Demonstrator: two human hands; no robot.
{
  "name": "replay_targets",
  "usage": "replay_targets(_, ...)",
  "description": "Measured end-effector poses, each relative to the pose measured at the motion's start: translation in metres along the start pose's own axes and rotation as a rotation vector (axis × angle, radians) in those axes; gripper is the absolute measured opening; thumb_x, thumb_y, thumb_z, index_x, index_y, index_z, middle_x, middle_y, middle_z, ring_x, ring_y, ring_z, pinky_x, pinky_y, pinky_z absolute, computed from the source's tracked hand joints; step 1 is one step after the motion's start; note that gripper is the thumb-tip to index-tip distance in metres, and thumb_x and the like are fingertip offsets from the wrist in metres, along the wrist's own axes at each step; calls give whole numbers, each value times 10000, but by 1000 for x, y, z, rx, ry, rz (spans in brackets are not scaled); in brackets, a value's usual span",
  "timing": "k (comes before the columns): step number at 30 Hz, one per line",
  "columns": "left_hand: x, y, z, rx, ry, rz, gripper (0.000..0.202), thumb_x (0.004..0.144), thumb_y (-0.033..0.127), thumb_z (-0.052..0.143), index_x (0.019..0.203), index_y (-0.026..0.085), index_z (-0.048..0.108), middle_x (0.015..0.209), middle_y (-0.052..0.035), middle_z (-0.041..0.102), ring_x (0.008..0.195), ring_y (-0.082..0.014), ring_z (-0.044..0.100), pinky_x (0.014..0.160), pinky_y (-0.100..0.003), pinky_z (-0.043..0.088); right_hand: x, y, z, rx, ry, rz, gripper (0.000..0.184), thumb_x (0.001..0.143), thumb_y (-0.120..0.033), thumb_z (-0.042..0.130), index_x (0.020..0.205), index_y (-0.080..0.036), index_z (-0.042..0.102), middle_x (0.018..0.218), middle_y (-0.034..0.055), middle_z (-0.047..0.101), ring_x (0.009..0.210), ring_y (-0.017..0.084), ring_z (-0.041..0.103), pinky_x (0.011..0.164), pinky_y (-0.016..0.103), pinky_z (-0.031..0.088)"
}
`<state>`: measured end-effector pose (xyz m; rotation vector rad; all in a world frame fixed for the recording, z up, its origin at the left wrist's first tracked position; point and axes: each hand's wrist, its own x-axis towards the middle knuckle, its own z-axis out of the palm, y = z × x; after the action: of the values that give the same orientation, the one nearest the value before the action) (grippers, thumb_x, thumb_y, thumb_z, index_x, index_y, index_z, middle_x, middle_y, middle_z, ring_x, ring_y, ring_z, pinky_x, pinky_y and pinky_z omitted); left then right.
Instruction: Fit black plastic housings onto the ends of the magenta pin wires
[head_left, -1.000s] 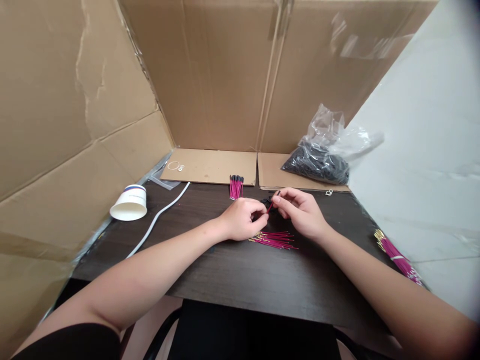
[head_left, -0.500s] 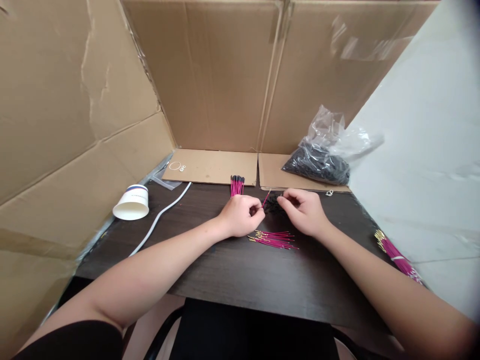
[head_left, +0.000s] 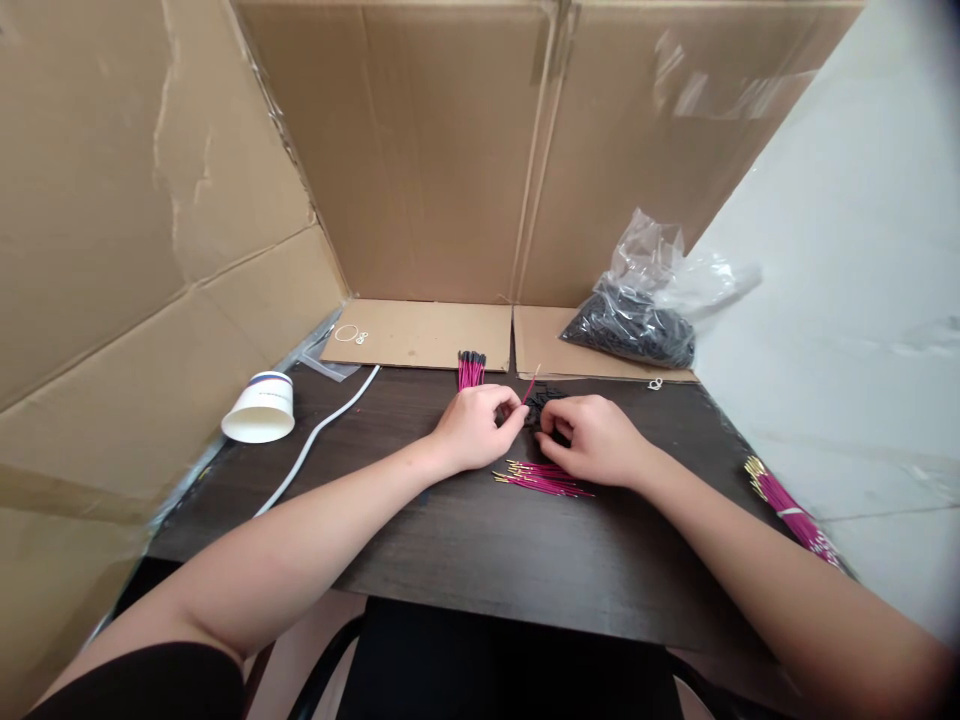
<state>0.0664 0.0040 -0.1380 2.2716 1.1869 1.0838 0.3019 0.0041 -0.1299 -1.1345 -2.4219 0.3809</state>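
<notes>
My left hand (head_left: 480,425) is closed in a pinch on a thin magenta wire (head_left: 532,385), which stands up at a slant from the fingertips. Just right of it, a loose pile of small black sleeves (head_left: 551,392) lies on the dark table. My right hand (head_left: 592,437) is at the near edge of this pile, fingers curled with thumb and forefinger close together; what they pinch, if anything, is hidden. Below the hands lies a loose bunch of magenta wires (head_left: 544,478) with gold ends. Behind my left hand are magenta wires with black tips (head_left: 472,368).
A clear bag of black pieces (head_left: 634,325) rests on cardboard at the back right. At the right edge lies a tied magenta wire bundle (head_left: 791,512). On the left are a tipped paper cup (head_left: 260,408) and a grey cable (head_left: 319,432). Cardboard walls (head_left: 420,150) enclose the back and left.
My right hand has moved left and slightly down, its fingertips now lower at the black pile. My left hand keeps the wire almost in place. The view has shifted slightly.
</notes>
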Motion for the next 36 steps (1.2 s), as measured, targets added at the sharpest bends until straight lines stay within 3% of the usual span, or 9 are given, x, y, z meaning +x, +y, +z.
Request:
replay_targets(1, 0, -1, 0, -10, -6, 5, 180, 1015, 245, 699, 854, 177, 743, 788, -25, 743, 671, -149, 611, 685, -296, 493, 1, -1, 1, 61, 26, 16, 40, 900, -263, 716, 885, -226, 718, 691, -13, 646, 630, 162, 542, 647, 312, 381)
replay_targets(4, 0, -5, 2, -38, -28, 28, 148, 1025, 254, 718, 911, 177, 773, 834, -29, 768, 691, -149, 630, 706, -296, 507, 3, -4, 6, 311, 131, 96, 205, 1035, -402, 668, 1040, -227, 775, 785, 17, 729, 652, 177, 591, 661, 330, 459)
replay_targets(8, -2, -6, 3, -51, -61, 60, 167, 1031, 267, 734, 892, 186, 778, 861, -31, 783, 740, -161, 670, 740, -305, 526, 5, -6, 12, 467, 239, 116, 331, 1088, -513, 639, 993, -238, 796, 979, 74, 813, 834, 237, 708, 760, 371, 544)
replay_targets(11, -2, -5, 4, -49, -82, 71, 174, 1036, 282, 737, 896, 188, 779, 894, -43, 795, 800, -181, 699, 790, -328, 556, 5, -6, 12, 433, 282, 91, 333, 1082, -525, 661, 953, -239, 773, 988, 84, 803, 889, 254, 714, 808, 387, 553)
replay_targets(17, -1, -5, 2, 5, -98, 112, 120, 1028, 224, 708, 1084, 190, 808, 1046, -88, 803, 1012, -253, 706, 976, -442, 600, 1, 0, 6, 450, 327, 161, 312, 1132, -509, 569, 1022, -236, 669, 918, 77, 785, 709, 203, 672, 697, 354, 526)
replay_targets(21, -1, -9, 2, 108, -114, 142, 258, 1048, 150, 619, 1184, 176, 836, 1182, -131, 763, 1125, -285, 654, 1061, -503, 589, 2, 5, 6, 274, 363, 101, 256, 1121, -448, 588, 1066, -230, 710, 932, 89, 795, 785, 234, 710, 767, 379, 532)
replay_targets(26, -3, -12, 1, 220, -139, 124, 280, 1051, 177, 648, 1221, 222, 866, 1378, -138, 689, 1264, -321, 594, 1173, -583, 540, 5, 5, 7, 161, 374, 34, 251, 1119, -384, 568, 1029, -232, 747, 933, 96, 768, 819, 253, 678, 793, 394, 518)
replay_targets(36, 1, -16, 1, 152, -129, 123, 139, 1031, 166, 697, 968, 190, 818, 1181, -109, 735, 1145, -292, 631, 1103, -524, 554, 4, 6, 8, 150, 388, 26, 178, 1031, -253, 611, 885, -219, 707, 768, 36, 680, 699, 201, 607, 707, 336, 466)
